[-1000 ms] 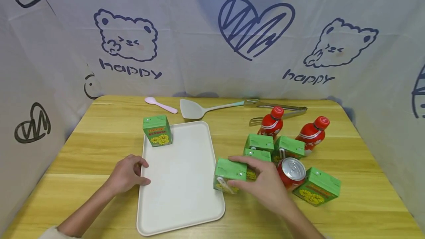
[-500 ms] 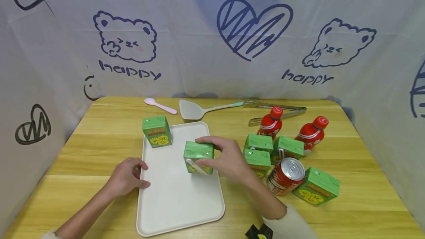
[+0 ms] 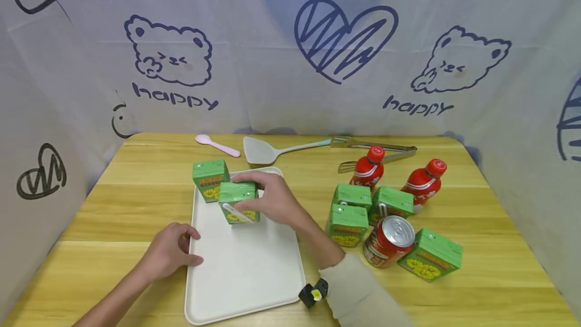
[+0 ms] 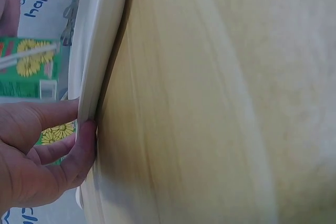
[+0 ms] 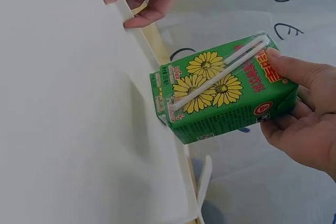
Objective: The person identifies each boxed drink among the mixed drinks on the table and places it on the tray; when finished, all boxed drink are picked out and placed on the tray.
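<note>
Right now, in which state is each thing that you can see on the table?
Held carton: gripped by right fingers over the tray, straw attached
Other carton on tray side: upright, far left corner
Tray: flat, left fingers on its rim
Four cartons: upright
Two red bottles: upright, capped
Can: upright; opened or not, unclear
Tongs: lying, arms apart
Spatula: lying
Pink spoon: lying

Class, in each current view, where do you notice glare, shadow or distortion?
Head view: fairly even light, pale sheen atop the can; left wrist view: the tabletop washes out toward the right and its grain bows, probably lens distortion; right wrist view: crisp print on the carton in the right hand, soft shadow on the tray.
</note>
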Tool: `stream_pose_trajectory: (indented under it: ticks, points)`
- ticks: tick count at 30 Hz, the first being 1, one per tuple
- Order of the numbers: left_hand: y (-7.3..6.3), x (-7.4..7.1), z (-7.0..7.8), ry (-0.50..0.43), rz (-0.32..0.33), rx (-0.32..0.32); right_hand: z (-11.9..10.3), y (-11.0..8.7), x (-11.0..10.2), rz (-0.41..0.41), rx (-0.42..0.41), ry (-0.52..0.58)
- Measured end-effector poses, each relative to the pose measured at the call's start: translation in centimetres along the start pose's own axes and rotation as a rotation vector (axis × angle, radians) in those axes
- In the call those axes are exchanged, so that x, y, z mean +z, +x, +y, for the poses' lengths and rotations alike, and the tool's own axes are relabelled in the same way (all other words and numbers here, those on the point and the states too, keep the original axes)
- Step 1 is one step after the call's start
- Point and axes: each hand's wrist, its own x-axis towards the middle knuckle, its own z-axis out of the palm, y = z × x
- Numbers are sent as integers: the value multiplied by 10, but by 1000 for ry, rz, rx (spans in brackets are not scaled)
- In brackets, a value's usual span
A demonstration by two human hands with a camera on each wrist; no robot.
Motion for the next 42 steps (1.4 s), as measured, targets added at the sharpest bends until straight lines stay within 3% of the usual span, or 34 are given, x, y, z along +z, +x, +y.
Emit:
stream_pose_trajectory:
  ticks: [10, 20, 29, 42]
  points:
    - [-6, 3, -1, -21, 11, -5, 4, 28, 23, -38, 6, -28]
    - [-8, 2, 1, -15, -1, -18, 7, 41, 40, -77, 7, -99]
    - [-7, 1, 2, -18, -10, -26, 4, 47, 43, -107, 56, -222]
    - [-5, 3, 1, -15, -4, -24, 0, 39, 43, -72, 10, -381]
